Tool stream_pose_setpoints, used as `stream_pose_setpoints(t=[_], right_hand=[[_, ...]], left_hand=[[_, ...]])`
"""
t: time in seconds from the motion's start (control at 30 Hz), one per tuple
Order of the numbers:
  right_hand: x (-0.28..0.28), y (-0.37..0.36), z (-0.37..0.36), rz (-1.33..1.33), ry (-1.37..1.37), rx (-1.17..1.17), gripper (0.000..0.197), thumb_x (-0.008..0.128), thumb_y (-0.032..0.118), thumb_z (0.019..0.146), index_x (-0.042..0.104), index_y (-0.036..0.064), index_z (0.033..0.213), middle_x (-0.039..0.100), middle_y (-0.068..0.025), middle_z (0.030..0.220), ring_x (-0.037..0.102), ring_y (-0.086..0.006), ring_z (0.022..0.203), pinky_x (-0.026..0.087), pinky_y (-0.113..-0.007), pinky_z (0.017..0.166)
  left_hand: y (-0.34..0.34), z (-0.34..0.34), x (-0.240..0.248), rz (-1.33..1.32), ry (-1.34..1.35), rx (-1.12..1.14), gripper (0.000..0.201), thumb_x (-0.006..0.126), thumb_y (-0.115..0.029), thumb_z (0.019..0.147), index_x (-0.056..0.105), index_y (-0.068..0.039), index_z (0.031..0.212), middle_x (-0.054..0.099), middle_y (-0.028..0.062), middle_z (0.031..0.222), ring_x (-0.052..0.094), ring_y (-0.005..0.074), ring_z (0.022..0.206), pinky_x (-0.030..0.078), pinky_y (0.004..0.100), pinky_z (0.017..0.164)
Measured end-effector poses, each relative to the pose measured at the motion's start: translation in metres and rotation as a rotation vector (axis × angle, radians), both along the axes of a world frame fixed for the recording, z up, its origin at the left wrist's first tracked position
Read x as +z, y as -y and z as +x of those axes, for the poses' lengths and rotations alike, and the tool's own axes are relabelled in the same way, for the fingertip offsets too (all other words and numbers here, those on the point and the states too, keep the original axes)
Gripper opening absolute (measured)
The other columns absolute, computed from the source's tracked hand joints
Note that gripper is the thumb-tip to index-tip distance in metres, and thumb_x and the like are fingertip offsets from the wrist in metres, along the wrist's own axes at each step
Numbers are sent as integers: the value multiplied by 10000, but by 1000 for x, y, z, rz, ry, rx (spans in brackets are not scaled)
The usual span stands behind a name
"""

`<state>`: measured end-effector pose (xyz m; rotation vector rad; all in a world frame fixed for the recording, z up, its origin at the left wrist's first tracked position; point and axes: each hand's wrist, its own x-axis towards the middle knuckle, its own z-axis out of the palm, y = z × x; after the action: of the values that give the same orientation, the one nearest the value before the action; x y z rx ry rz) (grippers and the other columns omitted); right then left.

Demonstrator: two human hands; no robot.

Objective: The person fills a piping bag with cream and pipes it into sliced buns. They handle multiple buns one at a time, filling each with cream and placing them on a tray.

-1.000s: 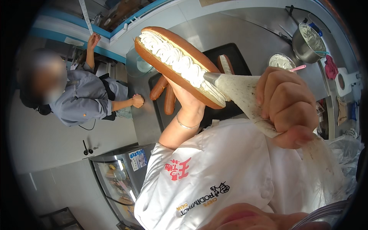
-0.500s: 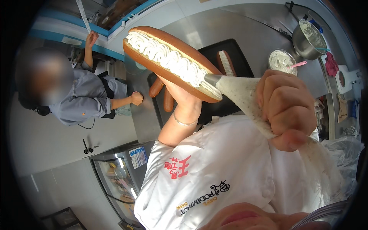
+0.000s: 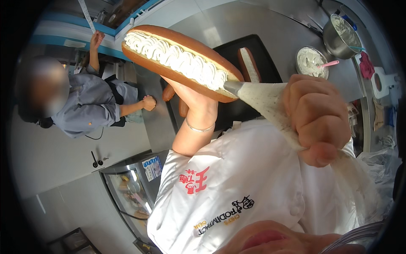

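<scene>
While the right hand (image 3: 318, 116) clenches a piping bag (image 3: 264, 99), the left hand (image 3: 191, 94) (spread unclear) supports bread (image 3: 195, 47).

- We see a bakery-type kitchen
- Steel table (image 3: 194, 29), black baking tray (image 3: 267, 57)
- Metal bowl (image 3: 331, 41) with cream, piping bag (image 3: 263, 95)
- Glass-fronted food case (image 3: 127, 186)

The bread roll (image 3: 198, 48) is smooth-skinned, its cream (image 3: 177, 59) ridged, the piping bag (image 3: 266, 99) matt and cloth-like, with nozzle (image 3: 233, 87) and bench (image 3: 281, 36) in shiny metal.
</scene>
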<state>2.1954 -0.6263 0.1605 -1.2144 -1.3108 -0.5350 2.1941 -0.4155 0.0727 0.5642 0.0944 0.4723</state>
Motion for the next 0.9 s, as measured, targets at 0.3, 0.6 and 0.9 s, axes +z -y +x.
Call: stream_pose_setpoints(t=[0.3,0.6,0.9], right_hand=[[-4,0,0,54,1,-47,510,394,453,1004,378,110,628,353,19,548,314,-110,436,284,-251,378],[-6,0,-3,39,-16,-10,517,402,462,999,366,105,627,346,15,554,307,-114,442,274,-253,383],[-6,-2,-6,116,-43,12,508,362,461,1008,350,121,630,349,11,570,304,-122,458,291,-257,416]], left_hand=[[3,-1,6,83,-19,66,470,520,-615,896,548,-213,1137,558,-92,1024,492,39,979,429,226,853],[-5,-2,5,117,-24,51,537,472,-635,909,510,-200,1221,551,-47,1134,519,85,1044,439,258,910],[-16,29,11,-178,14,-93,385,471,-447,963,616,-103,1057,665,63,975,647,212,824,557,353,728]])
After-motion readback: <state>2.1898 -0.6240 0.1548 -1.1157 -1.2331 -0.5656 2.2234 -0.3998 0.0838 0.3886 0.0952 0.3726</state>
